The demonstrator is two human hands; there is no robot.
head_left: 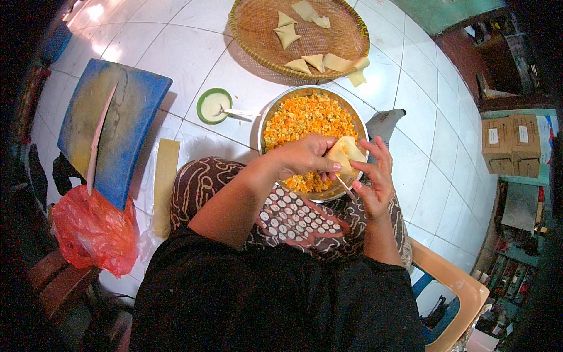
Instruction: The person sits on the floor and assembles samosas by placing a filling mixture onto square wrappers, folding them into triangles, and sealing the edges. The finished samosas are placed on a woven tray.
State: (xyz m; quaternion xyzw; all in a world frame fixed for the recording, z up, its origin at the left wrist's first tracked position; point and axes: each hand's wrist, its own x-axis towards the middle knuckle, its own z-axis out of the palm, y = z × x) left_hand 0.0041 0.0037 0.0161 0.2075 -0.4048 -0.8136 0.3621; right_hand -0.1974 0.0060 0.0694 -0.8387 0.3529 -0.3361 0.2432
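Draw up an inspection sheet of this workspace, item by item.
Surface: white tiled floor.
Job's things: pale wrapper, partly folded; metal bowl of orange-yellow filling; woven tray with folded triangles and flat pieces; green cup of white paste, spoon in it.
Clutter: knife-like thing on a blue-edged board; red plastic bag at the board's lower end.
Hands: left hand grips the wrapper; right hand is beside it, fingers spread; its grip is unclear.
Cables: none certain; lower left too dark.
Surroundings: cardboard boxes and tan-framed chair, right.
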